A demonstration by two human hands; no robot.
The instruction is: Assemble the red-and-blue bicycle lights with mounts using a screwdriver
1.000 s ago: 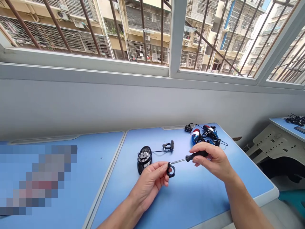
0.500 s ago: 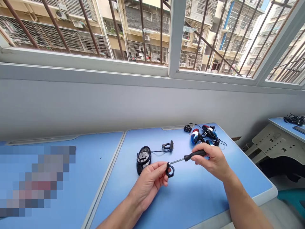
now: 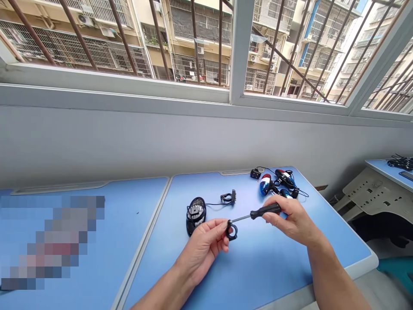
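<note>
Between the thumb and fingers of my left hand (image 3: 206,243) is a small black ring clamp (image 3: 235,233), held above the blue table. My right hand (image 3: 292,217) is closed around the black handle of a screwdriver (image 3: 266,210). Its metal shaft points left, and the tip meets the top of the clamp; the screw there is too small to make out. Just beyond my left hand lies a black oval device (image 3: 196,211) with a ribbed face. A cable joins it to a black clamp-mounted switch (image 3: 229,196).
Red, white and blue lamps (image 3: 266,184) with black cables lie at the table's far right, beside a small black box (image 3: 255,173). A second blue table (image 3: 80,241) adjoins on the left, partly pixelated. Behind stand a wall and barred windows. Another desk (image 3: 380,172) is at right.
My right hand has shifted very slightly right, with its grip on the screwdriver handle a little altered. The tip stays at the clamp, and the whole view has moved a touch.
</note>
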